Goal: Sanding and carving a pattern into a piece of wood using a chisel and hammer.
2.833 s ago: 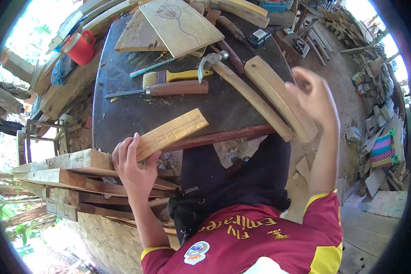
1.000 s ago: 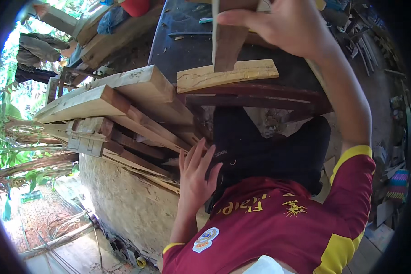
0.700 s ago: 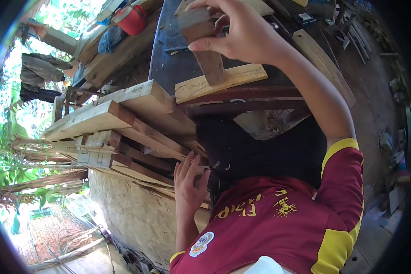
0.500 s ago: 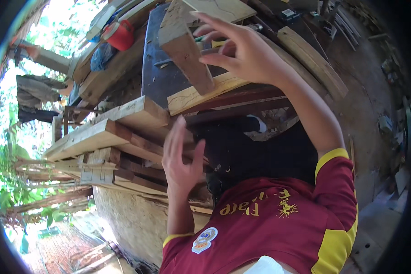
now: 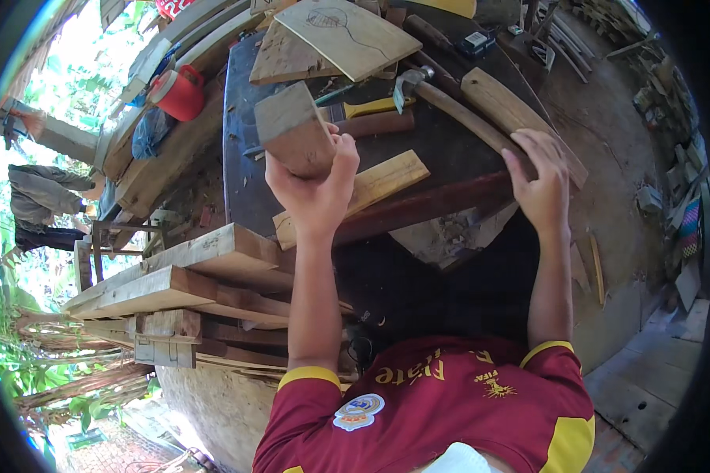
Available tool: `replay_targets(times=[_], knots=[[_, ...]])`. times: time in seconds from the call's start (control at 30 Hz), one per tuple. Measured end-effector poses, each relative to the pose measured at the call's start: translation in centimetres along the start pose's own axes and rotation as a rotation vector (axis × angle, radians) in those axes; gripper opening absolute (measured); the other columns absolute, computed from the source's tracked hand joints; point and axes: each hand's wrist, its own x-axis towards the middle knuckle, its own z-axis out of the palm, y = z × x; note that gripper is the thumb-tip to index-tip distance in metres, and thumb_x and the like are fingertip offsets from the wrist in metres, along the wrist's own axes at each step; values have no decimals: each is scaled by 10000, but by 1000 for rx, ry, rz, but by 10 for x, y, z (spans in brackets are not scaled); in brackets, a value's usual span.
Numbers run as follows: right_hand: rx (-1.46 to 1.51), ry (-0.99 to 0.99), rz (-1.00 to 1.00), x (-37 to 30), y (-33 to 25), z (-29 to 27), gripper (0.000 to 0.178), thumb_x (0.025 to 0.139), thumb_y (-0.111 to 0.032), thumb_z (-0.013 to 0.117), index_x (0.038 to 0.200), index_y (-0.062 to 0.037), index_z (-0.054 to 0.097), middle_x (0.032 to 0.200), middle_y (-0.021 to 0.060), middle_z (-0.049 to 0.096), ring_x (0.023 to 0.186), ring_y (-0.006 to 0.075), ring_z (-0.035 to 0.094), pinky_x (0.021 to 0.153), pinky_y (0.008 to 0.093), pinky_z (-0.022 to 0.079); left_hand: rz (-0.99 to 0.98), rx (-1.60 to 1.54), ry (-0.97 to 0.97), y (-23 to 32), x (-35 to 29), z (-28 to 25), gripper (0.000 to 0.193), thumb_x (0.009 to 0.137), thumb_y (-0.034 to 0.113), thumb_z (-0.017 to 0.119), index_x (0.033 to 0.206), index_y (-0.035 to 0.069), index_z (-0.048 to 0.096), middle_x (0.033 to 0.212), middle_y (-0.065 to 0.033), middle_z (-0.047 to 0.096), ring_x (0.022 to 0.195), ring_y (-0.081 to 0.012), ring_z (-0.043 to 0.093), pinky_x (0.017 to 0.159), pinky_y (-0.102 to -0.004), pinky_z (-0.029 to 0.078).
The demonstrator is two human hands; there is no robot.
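My left hand point(image 5: 315, 185) is wrapped round a thick wooden block point(image 5: 296, 130), held up over the dark workbench point(image 5: 241, 169). The block's broad end face points up toward me. Below it, a flat strip of pale wood point(image 5: 390, 177) lies slantwise near the bench's front edge. At the right, my right hand point(image 5: 544, 177) is at the handle end of a claw hammer point(image 5: 461, 114), with the handle between thumb and fingers. The hammer's metal head lies toward the middle of the bench.
Behind the block lie a yellow-handled tool point(image 5: 367, 106) and a board with a pencilled drawing point(image 5: 347, 35). A thick wood plank point(image 5: 521, 118) rests beyond the hammer. Stacked lumber point(image 5: 205, 268) stands at my left. A red jug point(image 5: 177, 93) sits on beams at the far left.
My left hand has risen from beside the lumber and taken hold of the block. My right hand has left the block's side and moved right to the hammer handle.
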Motion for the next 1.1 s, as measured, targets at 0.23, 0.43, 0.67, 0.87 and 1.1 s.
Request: replay_targets(times=[0.23, 0.43, 0.67, 0.87, 1.1], knots=[[17, -63, 46, 4, -21, 25, 362, 910, -208, 725, 1225, -40, 664, 1201, 137, 670, 1142, 336, 620, 994, 450, 469, 33, -34, 5, -4, -3, -2, 209, 812, -27, 722, 993, -25, 618, 831, -52, 679, 692, -98, 643, 618, -247, 524], [-191, -351, 248, 19, -42, 23, 411, 971, -267, 651, 1311, -42, 601, 1221, 161, 639, 1130, 363, 612, 917, 441, 514, 33, 41, 52, -7, 1, -3, 240, 794, -3, 730, 1002, -25, 612, 820, -34, 677, 704, -89, 643, 639, -254, 527], [672, -315, 537, 36, -45, -25, 297, 1046, -286, 582, 1061, 0, 660, 743, 59, 647, 609, 150, 607, 561, 277, 473, -47, 41, 39, -5, -1, -3, 336, 740, 19, 712, 1051, -22, 591, 804, -38, 678, 715, -88, 651, 668, -261, 529], [972, -231, 163, 100, -77, -65, 327, 1061, -287, 563, 1016, 31, 629, 647, 1, 526, 545, 62, 475, 491, 232, 360, -20, 112, 57, -17, -2, -4, 363, 723, 41, 713, 1060, -13, 590, 806, -66, 690, 709, -107, 665, 695, -267, 532], [376, -298, -375, 149, -88, -81, 330, 1043, -287, 593, 948, 27, 631, 623, 33, 486, 546, 97, 419, 524, 279, 329, -73, 84, 33, -9, 1, -6, 367, 720, 36, 709, 1063, -16, 591, 777, -51, 675, 690, -98, 656, 679, -261, 527]])
